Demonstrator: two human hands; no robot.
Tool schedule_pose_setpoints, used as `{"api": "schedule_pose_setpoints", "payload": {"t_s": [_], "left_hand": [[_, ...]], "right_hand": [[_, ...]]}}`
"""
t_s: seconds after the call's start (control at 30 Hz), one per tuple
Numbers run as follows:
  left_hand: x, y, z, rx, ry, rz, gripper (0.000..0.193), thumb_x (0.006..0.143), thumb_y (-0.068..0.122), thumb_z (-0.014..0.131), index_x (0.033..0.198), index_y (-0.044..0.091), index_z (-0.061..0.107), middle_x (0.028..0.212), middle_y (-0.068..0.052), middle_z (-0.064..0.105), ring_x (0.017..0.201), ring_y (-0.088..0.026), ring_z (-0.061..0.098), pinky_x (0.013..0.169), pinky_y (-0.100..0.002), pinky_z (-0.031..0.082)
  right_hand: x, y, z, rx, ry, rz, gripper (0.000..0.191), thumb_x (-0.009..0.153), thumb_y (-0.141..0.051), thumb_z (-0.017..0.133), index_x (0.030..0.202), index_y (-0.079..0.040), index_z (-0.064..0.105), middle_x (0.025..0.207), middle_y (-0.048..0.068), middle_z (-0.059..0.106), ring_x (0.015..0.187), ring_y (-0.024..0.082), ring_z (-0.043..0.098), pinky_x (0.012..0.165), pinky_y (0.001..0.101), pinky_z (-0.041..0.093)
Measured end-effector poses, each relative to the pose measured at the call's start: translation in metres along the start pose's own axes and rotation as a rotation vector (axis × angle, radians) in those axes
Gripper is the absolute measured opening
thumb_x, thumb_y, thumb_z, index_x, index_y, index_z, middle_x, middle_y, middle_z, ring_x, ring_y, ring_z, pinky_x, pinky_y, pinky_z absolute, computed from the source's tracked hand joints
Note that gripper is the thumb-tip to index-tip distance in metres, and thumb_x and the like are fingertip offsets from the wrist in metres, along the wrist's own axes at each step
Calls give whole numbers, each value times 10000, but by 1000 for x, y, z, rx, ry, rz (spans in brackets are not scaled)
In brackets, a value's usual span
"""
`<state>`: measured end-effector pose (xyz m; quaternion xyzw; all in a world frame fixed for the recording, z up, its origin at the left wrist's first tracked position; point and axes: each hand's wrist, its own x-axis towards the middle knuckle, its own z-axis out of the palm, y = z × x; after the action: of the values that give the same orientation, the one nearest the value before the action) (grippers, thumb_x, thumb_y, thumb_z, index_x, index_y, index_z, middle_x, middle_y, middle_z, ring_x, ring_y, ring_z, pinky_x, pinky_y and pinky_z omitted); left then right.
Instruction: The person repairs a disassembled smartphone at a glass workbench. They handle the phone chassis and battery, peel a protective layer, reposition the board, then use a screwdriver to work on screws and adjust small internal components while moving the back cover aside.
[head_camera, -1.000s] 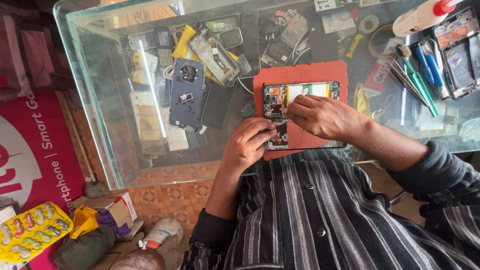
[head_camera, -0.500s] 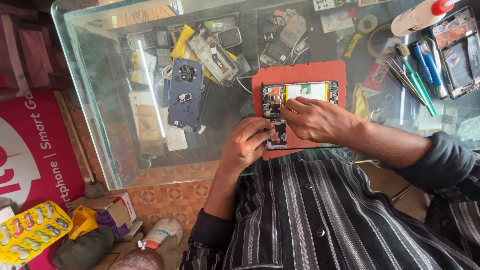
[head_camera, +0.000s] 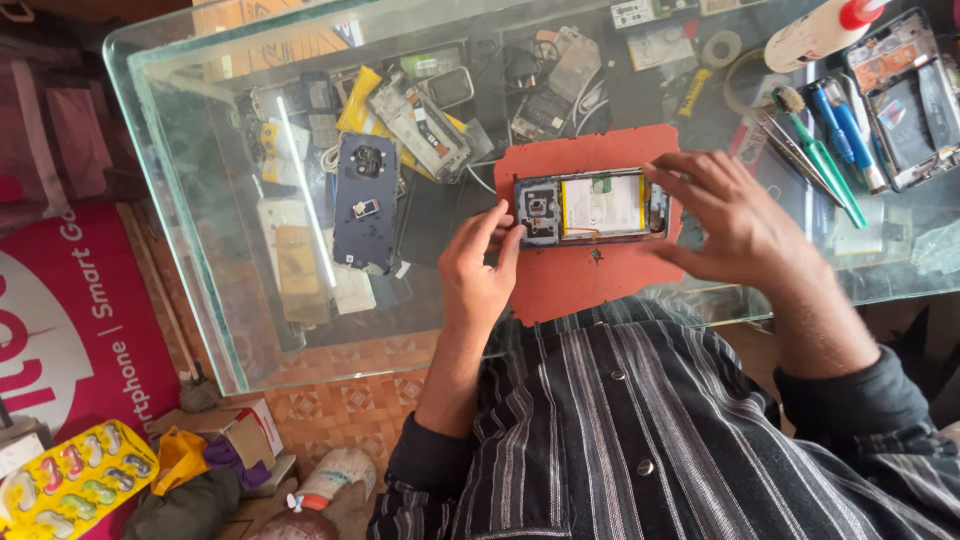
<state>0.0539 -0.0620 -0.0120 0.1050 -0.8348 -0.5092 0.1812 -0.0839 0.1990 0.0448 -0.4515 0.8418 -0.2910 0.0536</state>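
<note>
Glass-topped table (head_camera: 200, 290), daylight glare streak near its left edge; patterned orange tile floor (head_camera: 340, 410) below, magenta banner (head_camera: 70, 330) left.

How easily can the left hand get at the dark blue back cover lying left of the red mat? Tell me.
Probably yes. The left hand rests at the opened phone, and the dark blue back cover lies flat to its left on the glass table, with nothing standing between them.

The table (head_camera: 200, 200) is thick, glossy glass with greenish edges; the red mat (head_camera: 590, 285) looks matt and rubbery. The opened phone (head_camera: 590, 207) shows bare metal and plastic; the striped shirt (head_camera: 650, 440) is woven cloth.
</note>
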Motion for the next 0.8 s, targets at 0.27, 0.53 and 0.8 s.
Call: {"api": "schedule_pose_setpoints", "payload": {"t_s": [0.27,0.53,0.8], "left_hand": [[22,11,-24,341,-228,353,775,740,324,893,1359,-5,562,1444,-161,540,1269,-350,542,1054,-506,455],[34,1,-28,376,-383,312,726,799,281,878,1413,40,573,1533,-57,522,1393,-277,504,1149,-472,384],[36,10,-28,434,-399,300,661,789,275,864,1358,22,642,1511,-45,535,1350,-269,512,1126,-459,376]], "right_hand": [[-14,4,20,66,7,135,881,718,-288,870,1466,10,511,1396,200,540,1260,401,523,1067,494,462],[-9,8,19,123,20,127,901,697,-229,882,1484,-3,505,1401,202,556,1252,403,541,1049,486,479],[-10,7,18,116,18,144,895,685,-229,881,1476,-22,517,1398,197,572,1287,396,539,1075,488,470]]}}
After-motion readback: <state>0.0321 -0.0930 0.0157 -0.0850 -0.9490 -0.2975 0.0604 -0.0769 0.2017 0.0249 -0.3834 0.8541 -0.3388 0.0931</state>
